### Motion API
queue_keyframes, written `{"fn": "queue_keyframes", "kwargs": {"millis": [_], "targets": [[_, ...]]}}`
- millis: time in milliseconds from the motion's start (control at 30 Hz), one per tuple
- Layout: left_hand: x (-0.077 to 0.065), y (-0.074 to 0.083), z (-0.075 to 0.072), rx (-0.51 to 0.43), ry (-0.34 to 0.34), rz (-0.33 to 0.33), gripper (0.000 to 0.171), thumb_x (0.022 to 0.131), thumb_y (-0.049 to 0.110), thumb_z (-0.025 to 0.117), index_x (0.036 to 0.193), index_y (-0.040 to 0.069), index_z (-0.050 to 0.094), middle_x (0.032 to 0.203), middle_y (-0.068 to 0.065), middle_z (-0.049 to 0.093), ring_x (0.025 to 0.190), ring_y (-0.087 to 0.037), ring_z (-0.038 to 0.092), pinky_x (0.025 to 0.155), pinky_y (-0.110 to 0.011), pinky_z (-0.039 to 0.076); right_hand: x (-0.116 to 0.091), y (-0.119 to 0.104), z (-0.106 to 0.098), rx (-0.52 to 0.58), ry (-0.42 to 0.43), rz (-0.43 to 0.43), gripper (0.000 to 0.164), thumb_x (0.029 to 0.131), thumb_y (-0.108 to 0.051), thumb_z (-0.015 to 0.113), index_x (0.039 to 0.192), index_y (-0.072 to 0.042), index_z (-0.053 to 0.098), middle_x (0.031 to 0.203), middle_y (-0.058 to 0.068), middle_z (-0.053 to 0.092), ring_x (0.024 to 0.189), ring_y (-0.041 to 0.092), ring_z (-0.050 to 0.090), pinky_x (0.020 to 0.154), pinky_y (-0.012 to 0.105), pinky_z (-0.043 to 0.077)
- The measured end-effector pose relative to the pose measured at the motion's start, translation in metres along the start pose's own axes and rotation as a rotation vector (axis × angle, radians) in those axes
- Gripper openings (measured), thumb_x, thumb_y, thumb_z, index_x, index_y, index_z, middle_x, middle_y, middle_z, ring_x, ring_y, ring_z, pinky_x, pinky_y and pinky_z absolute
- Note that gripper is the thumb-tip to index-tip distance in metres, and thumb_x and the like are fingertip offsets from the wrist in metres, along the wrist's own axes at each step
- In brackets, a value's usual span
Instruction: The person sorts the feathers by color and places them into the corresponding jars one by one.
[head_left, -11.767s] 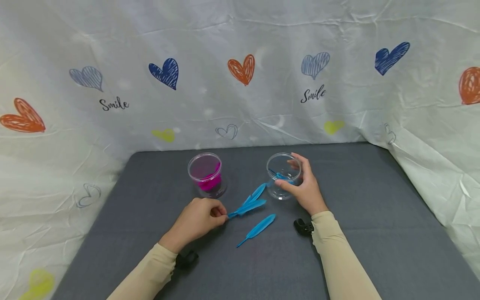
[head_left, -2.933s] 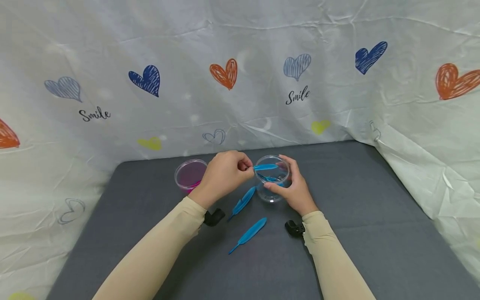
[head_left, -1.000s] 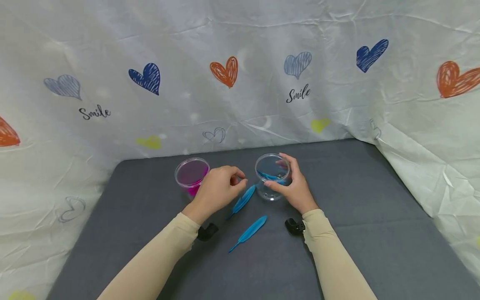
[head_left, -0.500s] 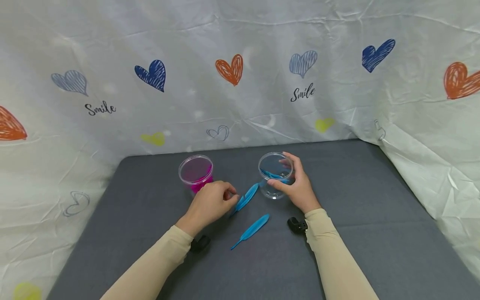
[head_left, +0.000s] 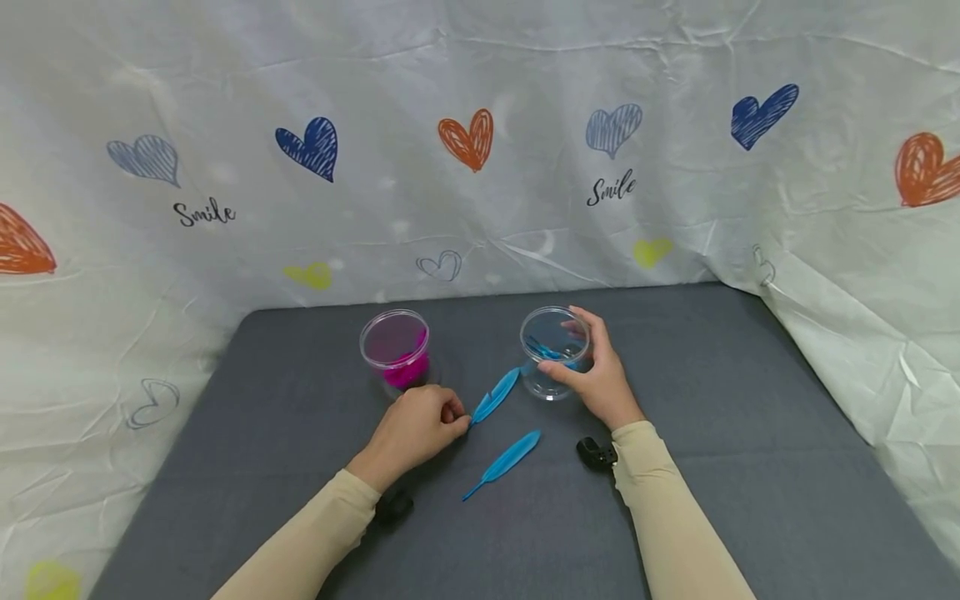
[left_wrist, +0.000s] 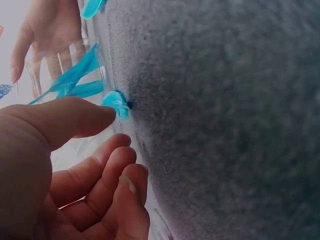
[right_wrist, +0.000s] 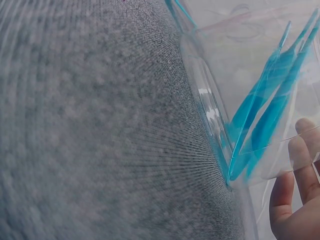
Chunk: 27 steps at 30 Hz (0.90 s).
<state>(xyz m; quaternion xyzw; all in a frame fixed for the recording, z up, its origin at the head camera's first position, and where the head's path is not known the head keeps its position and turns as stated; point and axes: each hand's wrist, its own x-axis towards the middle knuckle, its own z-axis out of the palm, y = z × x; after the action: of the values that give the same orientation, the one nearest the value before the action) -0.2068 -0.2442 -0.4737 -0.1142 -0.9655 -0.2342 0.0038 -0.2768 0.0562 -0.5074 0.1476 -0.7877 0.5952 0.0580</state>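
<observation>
My right hand grips the clear plastic cup from its right side, thumb in front and fingers behind. Several blue feathers stand inside that cup. Between the two cups a blue feather lies on the table, its quill end by my left hand. In the left wrist view, the thumb and fingertips are a little apart, and the feather's blue vane shows just beyond the thumb. Another blue feather lies closer to the front, touched by neither hand.
A second clear cup, holding something magenta, stands behind the left hand. A grey cloth covers the table. Behind it hangs a white curtain printed with hearts.
Earlier, my left hand held a feather at the cup's mouth. It has since come back left and down to the feather between the cups. The right hand keeps holding its cup.
</observation>
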Motion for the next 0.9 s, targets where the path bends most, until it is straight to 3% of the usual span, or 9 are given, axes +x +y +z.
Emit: {"fn": "queue_keyframes", "kwargs": {"millis": [300,533,900], "targets": [[-0.001,-0.0043,0.0041,-0.017,-0.031,-0.024,0.023,0.087,0.036,0.09,0.08,0.022,0.073,0.075,0.008,0.063,0.069,-0.009,0.056,0.065,-0.029,0.05,-0.0022,-0.001,0.0017,-0.006,0.005,0.006,0.089,0.093,-0.038,0.086,0.163,-0.044,0.033,0.16,-0.002,0.052,0.153,0.023,0.044,0.115,0.054,0.037],[-0.0013,-0.0061,0.0044,-0.055,-0.064,-0.055,0.022,0.089,0.032,0.088,0.08,0.021,0.072,0.071,0.008,0.063,0.065,-0.009,0.056,0.063,-0.028,0.05,-0.0014,-0.0019,0.002,-0.015,0.004,0.002,0.089,0.093,-0.038,0.086,0.163,-0.045,0.032,0.16,-0.002,0.052,0.153,0.022,0.044,0.113,0.053,0.037],[-0.0029,-0.0092,0.0081,-0.067,-0.051,-0.062,0.019,0.091,0.026,0.084,0.077,0.021,0.072,0.067,0.008,0.061,0.059,-0.009,0.055,0.059,-0.027,0.048,-0.0008,-0.0013,0.0017,-0.022,0.002,0.001,0.089,0.093,-0.039,0.086,0.163,-0.045,0.032,0.161,-0.002,0.052,0.153,0.022,0.044,0.114,0.053,0.037]]}}
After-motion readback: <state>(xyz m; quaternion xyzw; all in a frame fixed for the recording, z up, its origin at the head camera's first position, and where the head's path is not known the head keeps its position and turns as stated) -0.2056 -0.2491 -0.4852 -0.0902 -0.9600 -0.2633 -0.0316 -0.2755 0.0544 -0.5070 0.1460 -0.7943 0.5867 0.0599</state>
